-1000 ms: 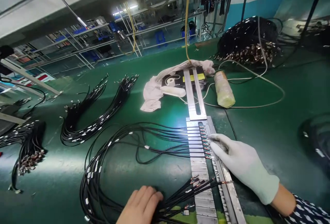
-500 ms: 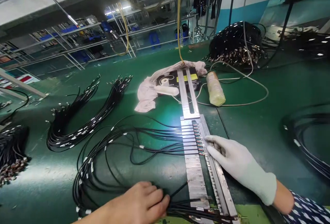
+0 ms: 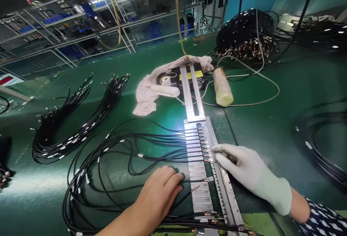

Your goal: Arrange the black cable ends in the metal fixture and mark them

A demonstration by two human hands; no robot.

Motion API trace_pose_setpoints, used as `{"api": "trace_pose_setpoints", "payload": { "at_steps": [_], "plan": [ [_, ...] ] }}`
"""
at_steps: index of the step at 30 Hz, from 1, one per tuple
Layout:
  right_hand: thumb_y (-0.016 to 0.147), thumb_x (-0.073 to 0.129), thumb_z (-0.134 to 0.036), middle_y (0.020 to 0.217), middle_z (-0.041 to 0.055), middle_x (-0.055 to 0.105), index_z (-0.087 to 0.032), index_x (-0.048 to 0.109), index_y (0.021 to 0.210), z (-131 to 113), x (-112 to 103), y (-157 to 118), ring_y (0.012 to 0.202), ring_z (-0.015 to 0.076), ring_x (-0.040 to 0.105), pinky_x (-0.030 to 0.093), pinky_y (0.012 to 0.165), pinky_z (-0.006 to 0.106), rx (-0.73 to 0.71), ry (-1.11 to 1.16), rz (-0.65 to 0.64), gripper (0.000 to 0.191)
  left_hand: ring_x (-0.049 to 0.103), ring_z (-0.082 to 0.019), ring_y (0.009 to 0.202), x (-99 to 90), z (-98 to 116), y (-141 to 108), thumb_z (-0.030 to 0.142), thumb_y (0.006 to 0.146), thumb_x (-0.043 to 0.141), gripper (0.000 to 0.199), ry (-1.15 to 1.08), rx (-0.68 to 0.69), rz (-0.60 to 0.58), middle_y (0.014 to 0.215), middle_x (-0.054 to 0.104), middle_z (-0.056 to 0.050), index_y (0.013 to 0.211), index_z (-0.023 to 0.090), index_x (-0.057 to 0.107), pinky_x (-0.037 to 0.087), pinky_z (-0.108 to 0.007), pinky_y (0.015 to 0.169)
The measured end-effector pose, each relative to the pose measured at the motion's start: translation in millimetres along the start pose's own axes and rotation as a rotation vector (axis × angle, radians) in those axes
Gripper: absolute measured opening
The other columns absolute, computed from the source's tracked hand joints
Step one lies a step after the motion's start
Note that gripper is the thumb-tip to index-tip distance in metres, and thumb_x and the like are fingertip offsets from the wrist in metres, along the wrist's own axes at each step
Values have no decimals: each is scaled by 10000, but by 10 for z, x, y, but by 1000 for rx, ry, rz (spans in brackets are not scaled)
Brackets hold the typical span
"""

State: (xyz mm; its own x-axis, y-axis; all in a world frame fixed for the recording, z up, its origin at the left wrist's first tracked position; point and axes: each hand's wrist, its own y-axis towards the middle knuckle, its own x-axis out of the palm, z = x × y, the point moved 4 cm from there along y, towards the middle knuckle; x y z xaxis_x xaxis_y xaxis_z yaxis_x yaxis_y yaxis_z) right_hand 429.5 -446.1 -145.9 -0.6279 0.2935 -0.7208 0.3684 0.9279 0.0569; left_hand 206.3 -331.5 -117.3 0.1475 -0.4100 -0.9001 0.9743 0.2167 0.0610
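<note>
A wide green table (image 3: pixel 271 127) fills the view, with metal shelving (image 3: pixel 81 33) behind it and heaps of black cables (image 3: pixel 244 37) around. A long metal rail (image 3: pixel 199 163) runs down the middle, loose wires (image 3: pixel 141 145) laid across its slots. The gloved right hand (image 3: pixel 249 172) rests on the rail's edge, fingers together and extended, while the bare left hand (image 3: pixel 159 192) presses one wire (image 3: pixel 193 181) beside the rail with flat, nearly closed fingers

Thin black cables (image 3: pixel 162 145) lie across slotted metal jig (image 3: pixel 195 163).
</note>
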Motion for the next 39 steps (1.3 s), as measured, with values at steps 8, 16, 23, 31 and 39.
{"api": "trace_pose_setpoints", "payload": {
  "at_steps": [8, 16, 23, 31, 39],
  "plan": [
    [948, 480, -356, 1002, -88, 696, -330, 636, 1067, -2, 10, -3, 883, 147, 660, 505, 771, 303, 6, 32, 0, 198, 504, -149, 809, -48, -31, 127, 89, 957, 390, 299, -179, 33, -14, 924, 528, -60, 1209, 191, 515, 425, -250, 688],
    [953, 467, -330, 1012, -56, 699, -304, 651, 1064, -43, -16, 32, 893, 150, 661, 512, 764, 284, -15, 43, 6, 217, 486, -157, 732, -100, -105, 335, 89, 937, 343, 394, 92, 219, -4, 882, 528, -75, 1263, 175, 547, 404, -251, 607],
    [949, 488, -316, 987, -95, 696, -312, 640, 1046, -58, -39, 42, 872, 117, 662, 508, 771, 267, -37, 47, 32, 181, 482, -162, 713, -184, -82, 390, 127, 964, 310, 375, 151, 280, -24, 877, 546, -84, 1248, 150, 554, 387, -261, 580],
    [949, 505, -289, 1000, -117, 689, -327, 621, 1064, -41, -24, 31, 886, 101, 655, 488, 781, 260, -43, 69, 33, 168, 471, -179, 748, -181, -41, 357, 145, 995, 295, 359, 195, 351, -12, 923, 570, -104, 1256, 102, 539, 385, -309, 625],
    [947, 513, -275, 981, -94, 694, -305, 634, 1048, -47, -26, 46, 864, 107, 656, 485, 766, 262, -52, 68, 43, 160, 471, -170, 840, -101, -124, 331, 72, 961, 369, 375, -89, 242, -47, 993, 529, -103, 1316, 114, 484, 406, -296, 704]
  ]
}}
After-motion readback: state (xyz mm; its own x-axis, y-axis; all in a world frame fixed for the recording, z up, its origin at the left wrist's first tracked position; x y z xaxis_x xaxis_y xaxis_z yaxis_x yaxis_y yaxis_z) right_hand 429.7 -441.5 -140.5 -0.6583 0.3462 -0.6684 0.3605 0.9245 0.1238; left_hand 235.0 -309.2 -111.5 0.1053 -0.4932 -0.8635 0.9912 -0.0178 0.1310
